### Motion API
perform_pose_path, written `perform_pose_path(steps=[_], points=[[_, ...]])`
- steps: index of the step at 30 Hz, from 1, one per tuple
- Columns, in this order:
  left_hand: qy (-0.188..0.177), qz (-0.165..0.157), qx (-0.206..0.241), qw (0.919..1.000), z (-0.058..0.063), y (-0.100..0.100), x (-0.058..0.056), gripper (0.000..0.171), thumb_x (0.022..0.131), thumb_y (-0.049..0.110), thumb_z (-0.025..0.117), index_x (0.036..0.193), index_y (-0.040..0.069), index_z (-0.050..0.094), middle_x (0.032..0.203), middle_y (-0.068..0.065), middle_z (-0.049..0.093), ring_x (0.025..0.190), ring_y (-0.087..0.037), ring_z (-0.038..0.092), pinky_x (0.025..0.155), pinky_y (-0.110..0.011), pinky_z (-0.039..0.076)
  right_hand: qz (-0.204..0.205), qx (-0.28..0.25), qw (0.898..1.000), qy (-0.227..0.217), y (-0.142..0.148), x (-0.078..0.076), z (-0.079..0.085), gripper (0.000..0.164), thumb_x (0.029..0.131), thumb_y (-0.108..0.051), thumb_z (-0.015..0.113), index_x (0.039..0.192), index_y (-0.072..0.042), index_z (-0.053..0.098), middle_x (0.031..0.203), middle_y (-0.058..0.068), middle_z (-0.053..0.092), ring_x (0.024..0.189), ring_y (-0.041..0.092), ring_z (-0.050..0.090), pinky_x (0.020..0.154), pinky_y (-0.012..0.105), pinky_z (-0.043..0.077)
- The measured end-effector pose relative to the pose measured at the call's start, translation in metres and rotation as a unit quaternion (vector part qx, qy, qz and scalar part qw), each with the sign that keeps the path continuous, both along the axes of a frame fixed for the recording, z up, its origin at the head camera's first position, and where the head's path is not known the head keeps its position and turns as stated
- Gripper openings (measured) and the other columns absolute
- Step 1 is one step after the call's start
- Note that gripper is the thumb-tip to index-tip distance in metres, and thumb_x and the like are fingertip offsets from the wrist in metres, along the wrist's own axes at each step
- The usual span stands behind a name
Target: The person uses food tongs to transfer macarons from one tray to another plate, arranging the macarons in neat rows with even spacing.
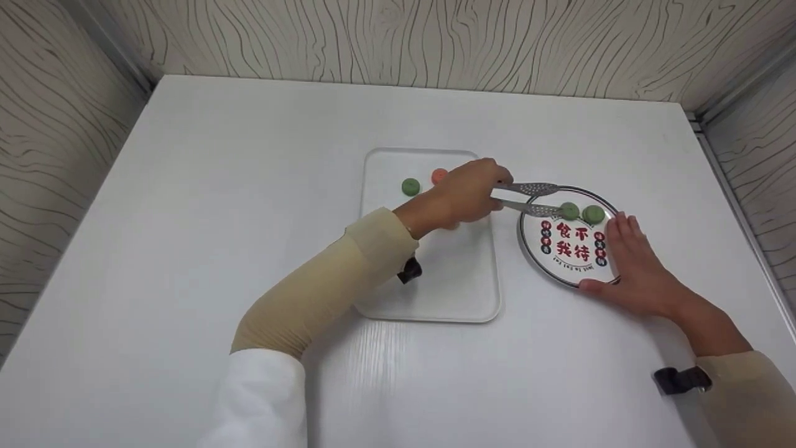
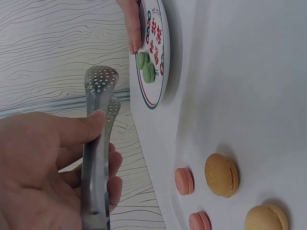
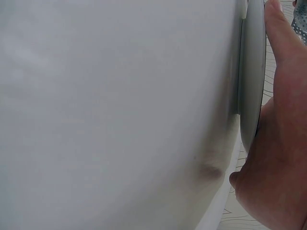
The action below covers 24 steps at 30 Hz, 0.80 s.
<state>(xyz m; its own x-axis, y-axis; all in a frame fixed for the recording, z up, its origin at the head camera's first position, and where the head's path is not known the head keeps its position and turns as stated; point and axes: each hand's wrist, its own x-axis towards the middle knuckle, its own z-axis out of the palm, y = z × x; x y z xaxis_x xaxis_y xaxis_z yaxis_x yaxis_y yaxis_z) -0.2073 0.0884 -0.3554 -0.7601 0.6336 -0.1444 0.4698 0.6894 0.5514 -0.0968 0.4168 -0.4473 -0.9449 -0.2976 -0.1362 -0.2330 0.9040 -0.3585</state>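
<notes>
My left hand [image 1: 469, 193] grips metal tongs [image 1: 528, 208] with perforated tips. The tongs' arms stand apart over the left part of a round plate [image 1: 569, 274] with red and black lettering, with nothing between them. Green macarons [image 1: 594, 214] lie near the plate's upper right rim, one of them right by a tong tip. At the plate's right side my right hand [image 1: 640, 274] rests with fingers extended on the rim and thumb at the lower edge. In the right wrist view, the plate's underside [image 3: 252, 72] shows beside that hand.
A white rectangular tray [image 1: 435, 314] lies left of the plate, partly hidden under my left arm. It holds a green macaron [image 1: 410, 186], pink macarons [image 2: 184, 181] and yellowish macarons [image 2: 221, 175]. Patterned walls [image 1: 398, 43] bound the white table [image 1: 186, 218].
</notes>
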Motion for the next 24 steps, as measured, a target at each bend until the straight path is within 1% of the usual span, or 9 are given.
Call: perform_pose_path(steps=[3,7,12,14,18,24], points=[[-0.003,-0.005,0.012,0.9999,0.0,-0.006,0.0,0.041,0.096,0.011,0.072,0.136,0.013,0.065,0.128,-0.003,0.064,0.112,-0.011,0.056,0.1,-0.023,0.045,-0.002,0.003,1.0,-0.002,-0.001,0.0,0.0,0.119,0.09,-0.051,0.071,0.155,0.015,-0.005,0.162,0.037,-0.01,0.15,0.047,-0.019,0.121,0.046,-0.014],[-0.012,-0.001,0.028,0.9995,-0.001,-0.014,0.001,0.039,0.097,0.011,0.071,0.135,0.012,0.066,0.126,-0.002,0.063,0.107,-0.011,0.054,0.096,-0.022,0.045,-0.002,0.007,1.0,-0.001,-0.001,0.0,0.0,0.12,0.09,-0.051,0.071,0.155,0.014,-0.006,0.162,0.036,-0.011,0.15,0.046,-0.019,0.121,0.043,-0.015],[-0.006,0.0,0.024,0.9997,-0.004,-0.023,0.0,0.037,0.097,0.012,0.07,0.134,0.013,0.066,0.125,-0.001,0.064,0.104,-0.011,0.053,0.095,-0.026,0.046,-0.002,0.006,1.0,-0.001,0.0,-0.001,-0.001,0.121,0.089,-0.05,0.073,0.155,0.014,-0.006,0.162,0.036,-0.012,0.15,0.045,-0.02,0.121,0.044,-0.014],[-0.005,-0.003,0.022,0.9997,-0.005,-0.027,0.0,0.037,0.097,0.012,0.07,0.134,0.012,0.066,0.127,-0.002,0.064,0.105,-0.012,0.053,0.095,-0.027,0.046,-0.002,0.006,1.0,-0.001,0.0,-0.001,-0.001,0.121,0.089,-0.05,0.073,0.155,0.014,-0.006,0.162,0.036,-0.012,0.15,0.045,-0.019,0.121,0.046,-0.014],[-0.012,-0.004,0.034,0.9993,-0.006,-0.034,-0.001,0.039,0.097,0.009,0.07,0.135,0.009,0.065,0.13,-0.006,0.064,0.109,-0.015,0.056,0.096,-0.025,0.045,0.0,0.006,1.0,-0.002,0.0,-0.001,0.0,0.121,0.09,-0.05,0.073,0.155,0.014,-0.006,0.162,0.037,-0.012,0.15,0.047,-0.019,0.121,0.048,-0.014],[-0.003,-0.008,0.05,0.9987,-0.008,-0.044,0.001,0.038,0.096,0.007,0.071,0.133,0.006,0.066,0.128,-0.008,0.065,0.114,-0.019,0.06,0.099,-0.027,0.046,0.001,0.009,1.0,0.0,-0.001,-0.001,-0.001,0.121,0.09,-0.05,0.072,0.154,0.015,-0.006,0.161,0.038,-0.011,0.15,0.047,-0.018,0.121,0.044,-0.015]])
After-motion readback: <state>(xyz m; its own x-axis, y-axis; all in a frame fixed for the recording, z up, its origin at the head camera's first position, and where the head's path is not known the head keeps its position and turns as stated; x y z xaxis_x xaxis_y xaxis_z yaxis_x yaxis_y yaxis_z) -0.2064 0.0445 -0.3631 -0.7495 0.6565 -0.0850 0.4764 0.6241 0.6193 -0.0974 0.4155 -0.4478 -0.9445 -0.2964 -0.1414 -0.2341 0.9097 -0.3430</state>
